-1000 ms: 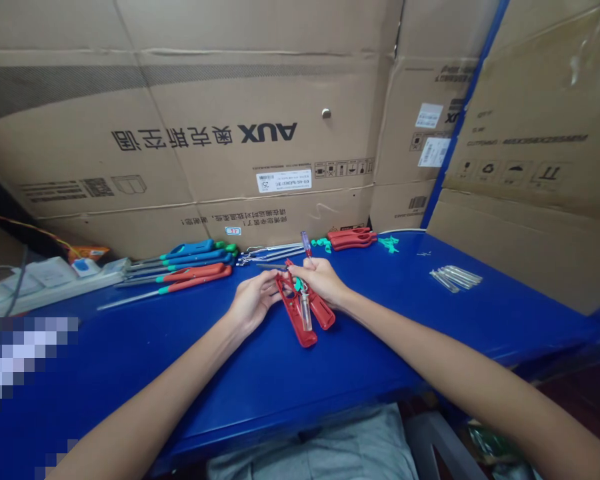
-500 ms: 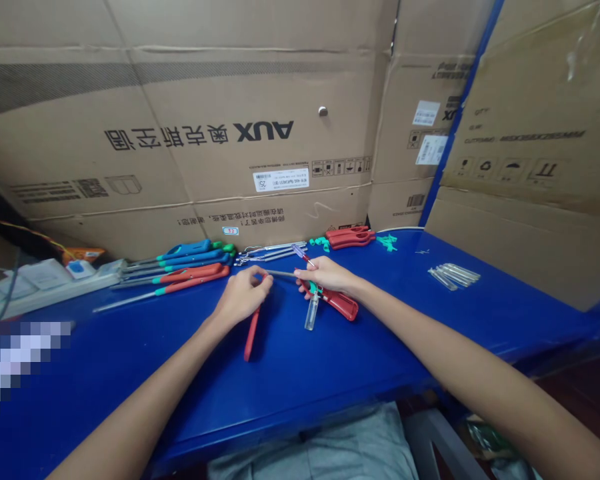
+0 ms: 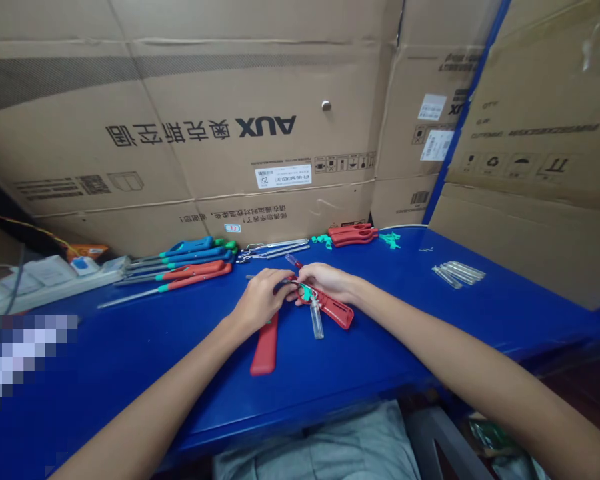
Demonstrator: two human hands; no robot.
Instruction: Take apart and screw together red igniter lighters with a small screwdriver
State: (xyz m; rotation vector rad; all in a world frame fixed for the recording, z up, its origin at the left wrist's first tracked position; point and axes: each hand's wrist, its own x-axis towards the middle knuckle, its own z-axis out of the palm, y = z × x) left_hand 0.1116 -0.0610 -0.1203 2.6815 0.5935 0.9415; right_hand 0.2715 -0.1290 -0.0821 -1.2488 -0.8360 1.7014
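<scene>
My left hand (image 3: pixel 263 298) is closed at the joint of the lighter parts, pinching near the metal tube. From under it a red lighter handle half (image 3: pixel 265 348) slants down toward the table's front. My right hand (image 3: pixel 327 281) is wrapped round the other red handle half (image 3: pixel 338 313), whose hollow inside faces up. A small screwdriver (image 3: pixel 295 261) with a clear purplish handle sticks out above the right hand's fingers. A green trigger piece (image 3: pixel 307 293) shows between the hands, and a clear fuel tank (image 3: pixel 317 321) hangs below it. Fingers hide the middle of the lighter.
Long lighters with blue handles (image 3: pixel 187 248) and red handles (image 3: pixel 195 270) lie at left beside a power strip (image 3: pixel 97 283). Metal tubes (image 3: pixel 280 249), red handle shells (image 3: pixel 353 234) and green pieces (image 3: pixel 390 240) lie along the cardboard (image 3: pixel 205 87). Clear tanks (image 3: pixel 457 273) lie right.
My left hand has moved right, up against my right hand, carrying its red handle half, which has turned its broad face up. The clear tank has swung slightly right.
</scene>
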